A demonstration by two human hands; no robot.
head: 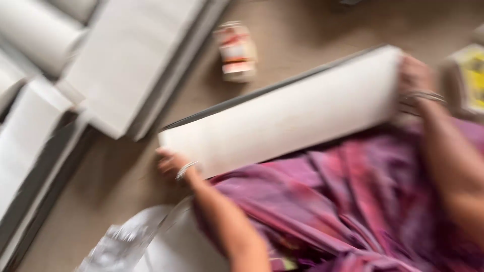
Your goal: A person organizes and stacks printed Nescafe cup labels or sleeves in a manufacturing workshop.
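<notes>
A long white flat board [287,116] with a dark edge lies slanted across my lap, over purple patterned cloth [343,201]. My left hand [171,163], with a bangle on the wrist, grips the board's lower left end. My right hand [413,83], also with bangles, holds the upper right end. The whole view is blurred by motion.
A stack of white boards [131,60] lies at the upper left, with more white and dark-edged panels [30,151] along the left edge. A small red and white box [236,50] sits on the tan floor. Clear plastic wrap [121,242] is at the bottom left; a yellow packet [471,75] at the right.
</notes>
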